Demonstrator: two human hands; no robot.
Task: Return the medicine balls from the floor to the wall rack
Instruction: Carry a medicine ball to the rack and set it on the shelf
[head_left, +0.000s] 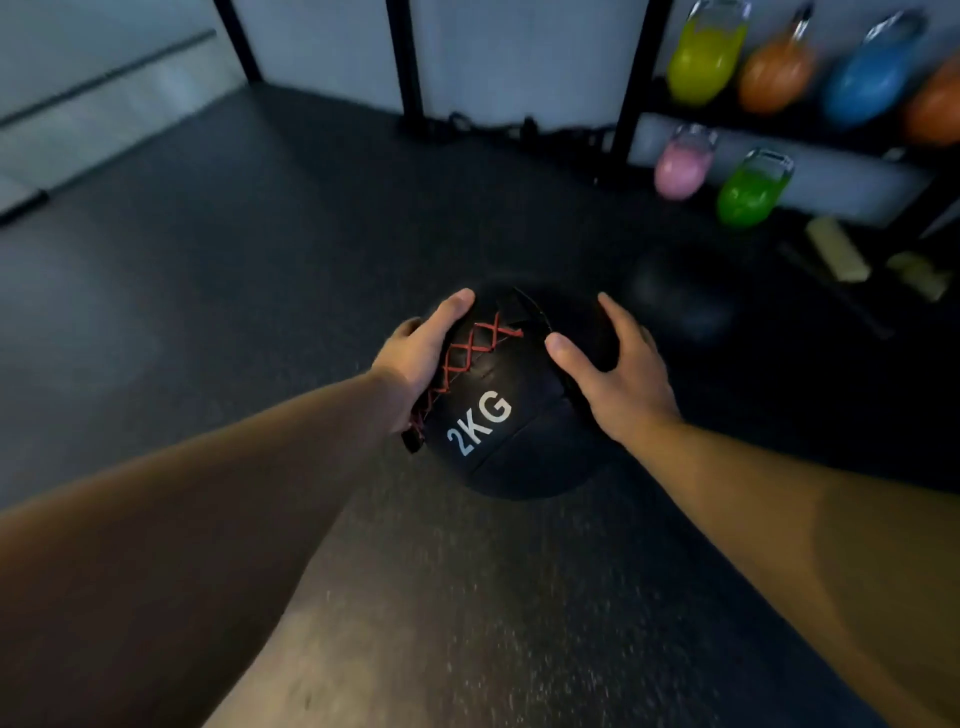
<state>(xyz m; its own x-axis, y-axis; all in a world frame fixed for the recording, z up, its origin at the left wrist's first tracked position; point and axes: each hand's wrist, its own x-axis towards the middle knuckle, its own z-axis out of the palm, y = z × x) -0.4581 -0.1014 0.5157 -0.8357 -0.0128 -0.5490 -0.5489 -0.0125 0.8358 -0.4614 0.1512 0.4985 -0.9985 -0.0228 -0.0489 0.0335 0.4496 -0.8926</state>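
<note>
Gripping ball (511, 387): left hand (421, 353) curled round it, right hand (623, 379) spread against it; rack (632, 98) holds kettlebells (704, 57).

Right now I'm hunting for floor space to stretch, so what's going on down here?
A person has both hands on a black 2KG medicine ball low over the dark gym floor. The left hand cups its red-laced left side, thumb over the top; the right hand is spread against its right side. Whether it has left the floor I cannot tell. Coloured kettlebells sit on a rack at the right.
</note>
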